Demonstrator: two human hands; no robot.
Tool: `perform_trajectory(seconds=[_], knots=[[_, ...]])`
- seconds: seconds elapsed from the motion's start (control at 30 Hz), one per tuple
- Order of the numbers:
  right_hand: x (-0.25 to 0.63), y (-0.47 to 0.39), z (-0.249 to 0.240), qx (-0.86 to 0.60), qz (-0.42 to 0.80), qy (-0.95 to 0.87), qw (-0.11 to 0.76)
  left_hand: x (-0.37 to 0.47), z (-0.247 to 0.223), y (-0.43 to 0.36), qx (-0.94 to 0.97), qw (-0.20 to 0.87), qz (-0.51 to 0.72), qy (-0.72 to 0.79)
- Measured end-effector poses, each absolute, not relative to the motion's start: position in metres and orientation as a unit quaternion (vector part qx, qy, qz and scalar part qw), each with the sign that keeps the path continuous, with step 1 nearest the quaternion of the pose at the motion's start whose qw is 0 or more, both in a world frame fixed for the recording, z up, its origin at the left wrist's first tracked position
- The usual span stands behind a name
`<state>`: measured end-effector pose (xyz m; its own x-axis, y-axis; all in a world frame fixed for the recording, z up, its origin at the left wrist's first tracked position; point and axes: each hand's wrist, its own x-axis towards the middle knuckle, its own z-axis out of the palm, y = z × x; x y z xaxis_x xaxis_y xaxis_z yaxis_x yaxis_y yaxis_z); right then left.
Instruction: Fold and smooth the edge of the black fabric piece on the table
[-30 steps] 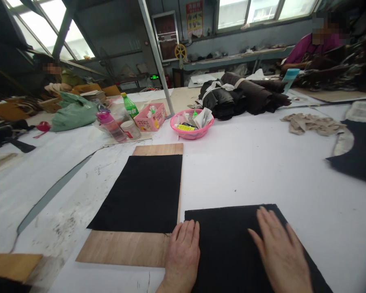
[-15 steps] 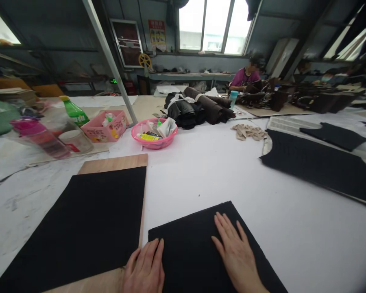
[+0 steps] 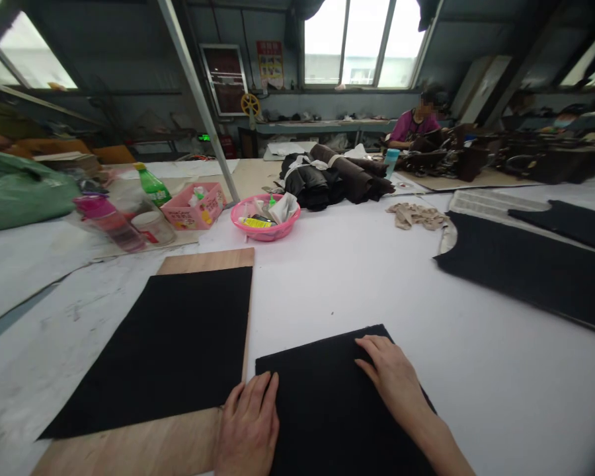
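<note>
A black fabric panel (image 3: pixel 322 410) lies on the white table in front of me, its lower part cut off by the frame edge. My left hand (image 3: pixel 250 416) rests on its left edge, fingers extended and lying flat. Near the upper right corner, my right hand (image 3: pixel 394 377) touches the panel with its fingers slightly bent and the thumb apart. To the left, a second black fabric piece (image 3: pixel 173 344) lies on a wooden board (image 3: pixel 143 443), whose bare wood shows above and below it. The left hand is close to that board's right edge.
Beyond are a pink basin (image 3: pixel 265 231) with small items, a pink box (image 3: pixel 193 208), a green bottle (image 3: pixel 151 185) and dark rolled material (image 3: pixel 352 175). More black pieces (image 3: pixel 525 264) lie at right, near a crumpled beige cloth (image 3: pixel 416 216). A person in purple (image 3: pixel 414 127) sits farther back.
My right hand has turned, its fingers drawing in from spread and flat to bent near the panel's upper right corner. The left hand stays on the left edge. The view has shifted slightly left.
</note>
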<state>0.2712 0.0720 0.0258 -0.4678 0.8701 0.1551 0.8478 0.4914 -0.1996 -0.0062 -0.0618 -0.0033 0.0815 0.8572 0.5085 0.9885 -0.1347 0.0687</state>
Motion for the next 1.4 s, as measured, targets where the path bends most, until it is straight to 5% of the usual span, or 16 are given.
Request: perform_trajectory(seconds=[0.57, 1.0, 1.4], knots=[[0.251, 0.096, 0.061, -0.367, 0.239, -0.898, 0.04, 0.001, 0.002, -0.071, -0.689, 0.08, -0.215, -0.687], [0.26, 0.09, 0.071, -0.296, 0.249, -0.918, 0.091, 0.019, 0.044, -0.01, -0.72, -0.122, -0.271, -0.627], [0.266, 0.095, 0.064, -0.3, 0.294, -0.895, 0.15, -0.001, 0.054, 0.0, -0.737, -0.188, -0.254, -0.597]])
